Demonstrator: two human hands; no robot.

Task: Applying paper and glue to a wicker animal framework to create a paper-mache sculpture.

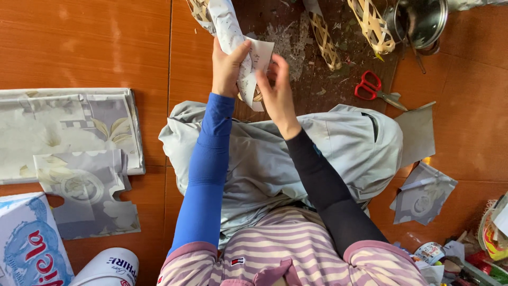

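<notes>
Both hands are up in front of the lap, working a strip of patterned paper [248,63] around a woven bamboo piece [257,97], which only peeks out below the paper. Left hand [227,66] has its grip clamped on the paper, thumb over the top, holding the roll near its upper end. Right hand [276,87] sits just beside it w/ fingers curled against the paper's loose edge; grip looks pressed on the paper, but the fingertips are hidden, so can't tell how tight.

To do this wrap well, IMO: keep the left hand as the anchor, don't let the roll twist, and smooth w/ the right from the held end outward so no slack bunches. Keep the pattern edge straight along the bamboo.

Red-handled scissors [373,89] lie on the floor [84,42] to the right, more woven strips [370,24] and a metal pot [423,18] beyond. Cut paper sheets [87,190] sit to the left.
</notes>
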